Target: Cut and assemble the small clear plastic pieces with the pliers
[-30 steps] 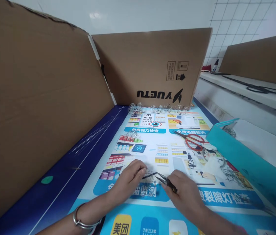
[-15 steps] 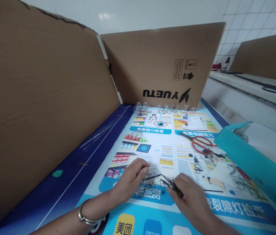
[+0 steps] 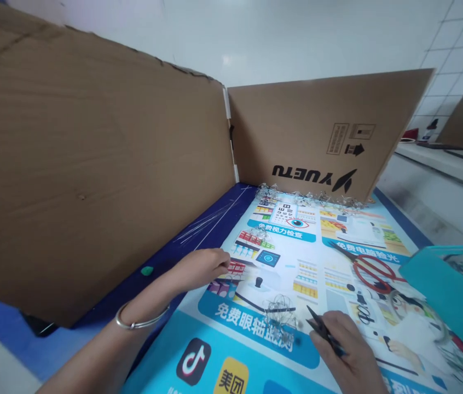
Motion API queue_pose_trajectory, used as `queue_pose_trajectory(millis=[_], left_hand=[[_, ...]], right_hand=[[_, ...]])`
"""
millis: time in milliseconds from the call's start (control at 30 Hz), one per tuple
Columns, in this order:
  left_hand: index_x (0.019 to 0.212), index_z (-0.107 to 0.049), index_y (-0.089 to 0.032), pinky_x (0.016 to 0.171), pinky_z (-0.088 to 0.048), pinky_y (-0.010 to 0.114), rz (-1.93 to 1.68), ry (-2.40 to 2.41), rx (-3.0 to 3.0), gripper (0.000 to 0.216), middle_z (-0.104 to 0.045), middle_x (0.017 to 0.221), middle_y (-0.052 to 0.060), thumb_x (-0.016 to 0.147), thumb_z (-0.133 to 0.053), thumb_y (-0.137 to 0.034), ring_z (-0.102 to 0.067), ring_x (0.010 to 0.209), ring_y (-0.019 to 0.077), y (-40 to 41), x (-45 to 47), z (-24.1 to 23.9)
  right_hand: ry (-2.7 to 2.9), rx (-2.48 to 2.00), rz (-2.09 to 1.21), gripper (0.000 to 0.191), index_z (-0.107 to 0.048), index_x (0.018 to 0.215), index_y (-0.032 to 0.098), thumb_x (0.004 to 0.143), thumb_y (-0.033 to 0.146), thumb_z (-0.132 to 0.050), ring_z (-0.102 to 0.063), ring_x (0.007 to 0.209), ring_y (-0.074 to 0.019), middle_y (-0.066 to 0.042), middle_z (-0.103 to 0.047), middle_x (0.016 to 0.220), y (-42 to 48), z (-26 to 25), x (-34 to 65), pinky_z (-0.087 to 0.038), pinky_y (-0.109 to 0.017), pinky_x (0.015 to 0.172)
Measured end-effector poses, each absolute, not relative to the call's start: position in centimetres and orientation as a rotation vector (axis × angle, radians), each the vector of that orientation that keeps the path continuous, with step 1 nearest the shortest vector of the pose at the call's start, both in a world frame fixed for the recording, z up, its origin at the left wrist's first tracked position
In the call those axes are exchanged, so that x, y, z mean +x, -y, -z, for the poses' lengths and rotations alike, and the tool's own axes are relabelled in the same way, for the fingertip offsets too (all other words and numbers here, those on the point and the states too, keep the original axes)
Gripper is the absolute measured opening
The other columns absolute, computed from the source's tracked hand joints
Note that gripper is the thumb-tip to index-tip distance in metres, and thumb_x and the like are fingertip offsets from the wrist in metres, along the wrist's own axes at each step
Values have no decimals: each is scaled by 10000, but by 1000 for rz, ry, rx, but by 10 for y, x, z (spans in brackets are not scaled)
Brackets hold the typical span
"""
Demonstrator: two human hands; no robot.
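Observation:
My left hand (image 3: 201,266), with a silver bangle on the wrist, reaches left across the printed mat (image 3: 256,334) toward thin clear wires (image 3: 207,224) lying on the dark blue strip; its fingers are curled and touch the mat's edge. My right hand (image 3: 344,350) is closed on small black snips (image 3: 322,328), their tips pointing up and left. A small tangled wire ball (image 3: 279,309) lies on the mat between the hands, free of both.
Tall cardboard walls stand at the left (image 3: 92,164) and back (image 3: 317,137). Red-handled scissors (image 3: 369,268) lie on the mat. A teal box (image 3: 449,290) sits at the right. Clear wire pieces (image 3: 309,196) line the back wall's foot.
My left hand let go of the wire ball and moved left toward the loose wires. The view swung left. My right hand keeps the snips.

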State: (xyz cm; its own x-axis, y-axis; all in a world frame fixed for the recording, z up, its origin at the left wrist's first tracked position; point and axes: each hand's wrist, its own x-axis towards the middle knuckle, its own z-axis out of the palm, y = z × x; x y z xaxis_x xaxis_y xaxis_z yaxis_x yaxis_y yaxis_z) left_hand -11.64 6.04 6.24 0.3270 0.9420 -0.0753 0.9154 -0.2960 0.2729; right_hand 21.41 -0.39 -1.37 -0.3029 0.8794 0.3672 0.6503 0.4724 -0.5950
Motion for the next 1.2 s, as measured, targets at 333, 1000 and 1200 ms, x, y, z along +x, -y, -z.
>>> queue_pose_trajectory(millis=[333,1000,1200], left_hand=[[767,-608,-192,515,-330,211,49,-1662,2340,173,-644,711,16,737,-531,-344,-565,618,156,-68,-119,-40],[839,-578,-159,587,-399,268,4,-1773,2408,235,-644,830,94,854,-377,-279,-608,715,217,-70,-97,-15],[808,-592,-177,649,-393,243,-74,-1757,2385,236,-639,838,61,852,-396,-302,-591,758,186,-67,-106,-36]], right_hand=[[2171,-1256,-252,204,-580,876,220,781,397,-548,-580,805,-203,-77,-592,910,0,22,220,-514,-266,623],[2267,-1205,-157,198,-599,835,213,770,395,-557,-575,754,-193,-61,-607,840,1,13,215,-484,-290,617],[2253,-1212,-163,214,-606,854,224,772,414,-552,-574,768,-207,-69,-609,859,2,12,214,-484,-306,631]])
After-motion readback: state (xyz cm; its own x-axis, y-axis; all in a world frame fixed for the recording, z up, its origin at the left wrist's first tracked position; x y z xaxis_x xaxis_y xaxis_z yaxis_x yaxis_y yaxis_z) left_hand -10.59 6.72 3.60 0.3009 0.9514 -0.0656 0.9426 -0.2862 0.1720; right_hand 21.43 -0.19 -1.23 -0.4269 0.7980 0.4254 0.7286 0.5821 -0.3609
